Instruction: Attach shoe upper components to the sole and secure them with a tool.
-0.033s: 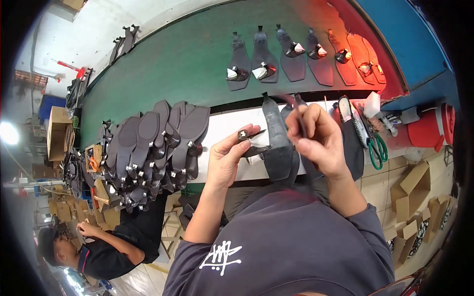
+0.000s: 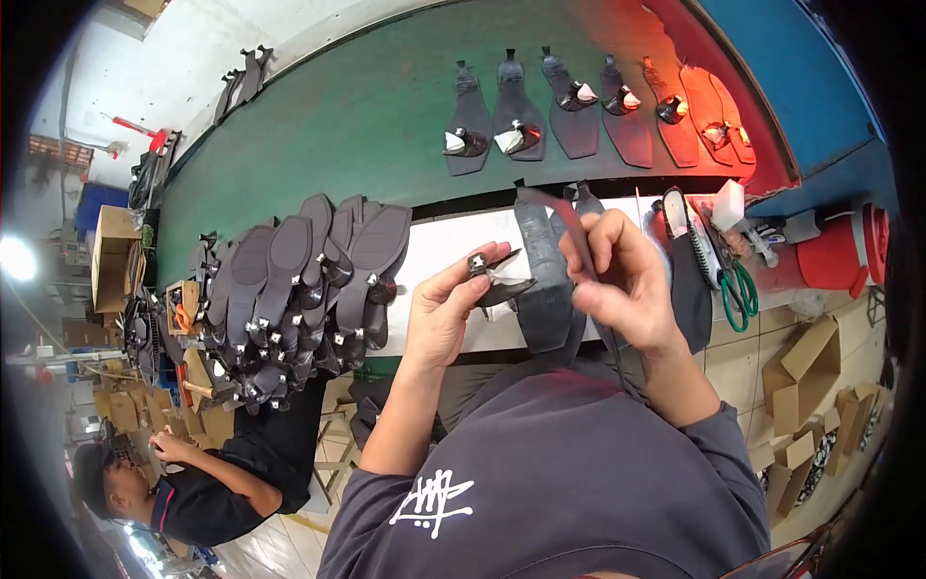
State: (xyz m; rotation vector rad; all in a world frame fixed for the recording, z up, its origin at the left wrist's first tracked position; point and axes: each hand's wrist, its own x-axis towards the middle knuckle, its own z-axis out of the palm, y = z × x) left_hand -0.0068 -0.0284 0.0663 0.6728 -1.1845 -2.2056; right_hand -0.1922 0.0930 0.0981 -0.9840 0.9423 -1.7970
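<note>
My left hand [image 2: 436, 314] is closed on a glossy black shoe strap [image 2: 508, 289] with a small metal ornament and white lining, pinched between thumb and fingers. To its right, my right hand [image 2: 637, 280] is raised with curled fingers around a thin dark shoe insole [image 2: 576, 234], seen nearly edge-on and smeared by motion. Under and between the hands, a dark grey insole [image 2: 546, 280] lies on the white work surface [image 2: 439, 253], overlapping others. The right hand hides part of those.
Heeled soles with straps [image 2: 289, 251] are heaped at the left. Several insoles with straps [image 2: 576, 130] lie along the green table [image 2: 357, 125], red light at the right. Green-handled scissors [image 2: 741, 299] and a red container [image 2: 830, 253] are rightmost. A co-worker [image 2: 212, 487] sits lower left.
The insole in my right hand has swung slightly, and its upper end now shows more plainly. My left hand with the strap is almost unmoved.
</note>
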